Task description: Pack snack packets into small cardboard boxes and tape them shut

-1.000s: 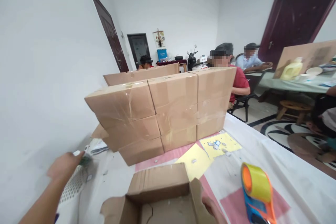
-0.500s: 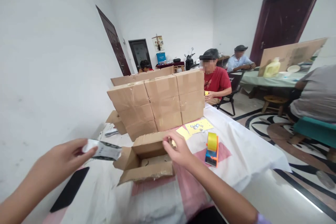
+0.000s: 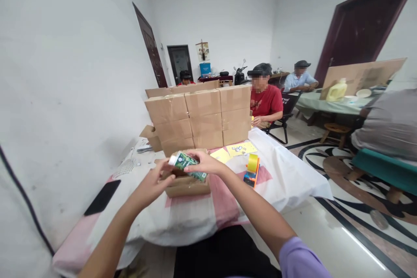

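A green squeeze tube (image 3: 183,162) with a white cap lies slanted above a small open cardboard box (image 3: 188,190), its cap end towards the left. My right hand (image 3: 206,163) is closed on the tube, thumb on its near side and fingers over the top. My left hand (image 3: 154,182) is at the box's left side, close by the cap. Its thumb and fingers are apart, and I cannot tell whether the fingertips touch the cap or a flap. Hands and tube hide most of the box's inside.
Stacked, taped cartons (image 3: 203,117) stand behind the box. A tape dispenser (image 3: 252,170) and yellow sheets (image 3: 239,149) are to the right. A black phone-like slab (image 3: 102,196) lies at the left edge. Across the table sits a person in red (image 3: 267,100).
The tube has gone from my left hand, out left of the box, to my right hand above the box. My left hand has moved right to the box. The camera view has shifted.
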### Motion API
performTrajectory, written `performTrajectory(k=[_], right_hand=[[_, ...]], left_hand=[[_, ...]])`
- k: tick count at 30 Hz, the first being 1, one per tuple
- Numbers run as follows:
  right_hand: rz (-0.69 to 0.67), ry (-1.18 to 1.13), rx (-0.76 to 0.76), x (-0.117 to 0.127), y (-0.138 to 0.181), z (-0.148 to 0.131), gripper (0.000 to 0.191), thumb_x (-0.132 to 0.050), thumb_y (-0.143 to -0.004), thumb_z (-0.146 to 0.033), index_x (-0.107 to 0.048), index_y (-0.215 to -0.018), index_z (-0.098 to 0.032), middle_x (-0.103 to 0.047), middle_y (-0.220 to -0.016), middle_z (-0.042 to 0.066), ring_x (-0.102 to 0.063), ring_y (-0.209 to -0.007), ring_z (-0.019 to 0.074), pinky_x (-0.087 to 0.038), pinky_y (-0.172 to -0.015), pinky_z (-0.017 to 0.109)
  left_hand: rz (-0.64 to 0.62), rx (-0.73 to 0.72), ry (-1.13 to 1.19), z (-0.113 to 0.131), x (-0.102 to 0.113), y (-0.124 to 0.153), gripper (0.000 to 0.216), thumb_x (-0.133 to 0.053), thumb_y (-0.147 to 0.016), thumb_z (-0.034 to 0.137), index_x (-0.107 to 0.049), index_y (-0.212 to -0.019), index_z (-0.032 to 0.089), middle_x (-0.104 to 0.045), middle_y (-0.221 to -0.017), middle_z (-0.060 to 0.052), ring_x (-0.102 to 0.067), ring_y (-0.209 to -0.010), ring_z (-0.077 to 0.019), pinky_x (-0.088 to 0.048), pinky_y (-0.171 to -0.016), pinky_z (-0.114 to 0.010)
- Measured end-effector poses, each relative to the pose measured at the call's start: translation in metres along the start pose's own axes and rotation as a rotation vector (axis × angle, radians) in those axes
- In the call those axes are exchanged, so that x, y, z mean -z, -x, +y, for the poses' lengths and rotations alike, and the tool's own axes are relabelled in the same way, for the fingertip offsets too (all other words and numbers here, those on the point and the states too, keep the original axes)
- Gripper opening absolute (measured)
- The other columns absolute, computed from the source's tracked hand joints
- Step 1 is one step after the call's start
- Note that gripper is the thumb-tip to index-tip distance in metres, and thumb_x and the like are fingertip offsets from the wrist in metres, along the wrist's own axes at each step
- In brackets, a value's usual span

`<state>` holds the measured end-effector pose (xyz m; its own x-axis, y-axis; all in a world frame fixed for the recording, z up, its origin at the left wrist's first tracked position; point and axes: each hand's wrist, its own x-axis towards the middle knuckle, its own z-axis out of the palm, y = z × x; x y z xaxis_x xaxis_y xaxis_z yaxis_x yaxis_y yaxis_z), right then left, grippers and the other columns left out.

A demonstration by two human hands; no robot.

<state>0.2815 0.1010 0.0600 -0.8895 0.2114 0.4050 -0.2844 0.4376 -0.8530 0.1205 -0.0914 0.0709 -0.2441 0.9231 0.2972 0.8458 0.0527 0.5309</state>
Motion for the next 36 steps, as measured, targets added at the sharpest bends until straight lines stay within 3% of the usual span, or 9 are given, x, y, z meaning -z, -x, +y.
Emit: performTrajectory(k=[2, 5, 10, 14, 20, 23, 26, 28, 36], right_hand=[[0.075, 0.296, -0.008, -0.001, -0.004, -0.001, 0.061, -0.084, -0.074, -0.037, -0.061, -0.127, -0.017, -0.063, -0.124, 0.010, -0.061, -0.113, 0.0246, -0.047, -0.098, 0.037], [-0.044, 0.601, -0.028, -0.003, -0.019, 0.002, 0.059, -0.084, -0.075, -0.031, -0.060, -0.126, -0.015, -0.065, -0.122, 0.011, -0.062, -0.110, 0.0257, -0.048, -0.094, 0.036], [-0.339, 0.936, -0.125, -0.019, -0.044, 0.007, 0.041, -0.076, -0.082, -0.029, -0.064, -0.118, -0.014, -0.072, -0.119, 0.013, -0.068, -0.105, 0.0281, -0.052, -0.083, 0.032], [-0.432, 1.170, -0.208, -0.031, -0.051, 0.012, 0.044, -0.073, -0.083, -0.025, -0.061, -0.122, -0.011, -0.072, -0.121, 0.019, -0.070, -0.106, 0.0319, -0.054, -0.080, 0.033], [-0.589, 1.220, -0.269, -0.051, -0.050, 0.037, 0.056, -0.078, -0.075, -0.014, -0.059, -0.128, -0.006, -0.071, -0.122, 0.024, -0.072, -0.108, 0.0359, -0.058, -0.084, 0.039], [-0.659, 1.238, -0.322, -0.062, -0.050, 0.052, 0.049, -0.078, -0.077, -0.014, -0.064, -0.124, -0.007, -0.072, -0.123, 0.024, -0.072, -0.109, 0.0361, -0.059, -0.086, 0.039], [-0.661, 1.266, -0.367, -0.071, -0.049, 0.063, 0.032, -0.061, -0.091, -0.011, -0.066, -0.122, -0.006, -0.071, -0.121, 0.026, -0.072, -0.111, 0.0353, -0.058, -0.088, 0.042], [-0.641, 1.280, -0.368, -0.074, -0.048, 0.068, 0.031, -0.054, -0.095, -0.010, -0.064, -0.125, -0.006, -0.071, -0.122, 0.028, -0.071, -0.113, 0.0348, -0.057, -0.090, 0.044], [-0.601, 1.228, -0.292, -0.073, -0.047, 0.072, 0.033, -0.057, -0.096, -0.016, -0.060, -0.128, -0.011, -0.071, -0.122, 0.027, -0.071, -0.114, 0.0337, -0.054, -0.094, 0.047]], left_hand=[[-0.020, -0.003, -0.105, -0.019, -0.030, 0.013, 0.053, -0.063, -0.085, 0.057, -0.062, -0.127, 0.025, -0.066, -0.134, -0.011, -0.059, -0.127, -0.0335, -0.043, -0.108, -0.050], [0.080, -0.064, -0.306, -0.032, -0.078, 0.030, 0.044, -0.064, -0.088, 0.046, -0.065, -0.127, 0.025, -0.064, -0.140, -0.011, -0.055, -0.134, -0.0337, -0.025, -0.121, -0.059], [0.357, -0.107, -0.399, -0.024, -0.125, 0.044, 0.038, -0.043, -0.101, 0.029, -0.066, -0.132, 0.025, -0.068, -0.136, -0.008, -0.058, -0.131, -0.0288, -0.038, -0.113, -0.050], [0.472, -0.135, -0.421, -0.012, -0.138, 0.053, 0.038, -0.045, -0.102, 0.028, -0.068, -0.131, 0.028, -0.072, -0.130, -0.006, -0.064, -0.122, -0.0259, -0.043, -0.103, -0.044], [0.551, -0.110, -0.411, 0.006, -0.156, 0.066, 0.040, -0.046, -0.101, 0.026, -0.066, -0.135, 0.031, -0.072, -0.131, -0.004, -0.064, -0.123, -0.0253, -0.041, -0.104, -0.044], [0.562, -0.075, -0.377, 0.014, -0.163, 0.070, 0.038, -0.048, -0.100, 0.027, -0.067, -0.133, 0.033, -0.073, -0.129, -0.003, -0.064, -0.122, -0.0260, -0.041, -0.101, -0.046], [0.568, -0.054, -0.352, 0.019, -0.166, 0.073, 0.036, -0.049, -0.100, 0.026, -0.068, -0.130, 0.033, -0.073, -0.127, -0.002, -0.064, -0.121, -0.0260, -0.041, -0.098, -0.046], [0.570, -0.058, -0.349, 0.020, -0.166, 0.073, 0.036, -0.050, -0.100, 0.026, -0.069, -0.129, 0.033, -0.074, -0.127, -0.002, -0.064, -0.120, -0.0255, -0.040, -0.099, -0.045], [0.532, -0.043, -0.348, 0.019, -0.165, 0.073, 0.038, -0.050, -0.100, 0.025, -0.066, -0.133, 0.034, -0.072, -0.129, -0.001, -0.063, -0.123, -0.0255, -0.040, -0.100, -0.046]])
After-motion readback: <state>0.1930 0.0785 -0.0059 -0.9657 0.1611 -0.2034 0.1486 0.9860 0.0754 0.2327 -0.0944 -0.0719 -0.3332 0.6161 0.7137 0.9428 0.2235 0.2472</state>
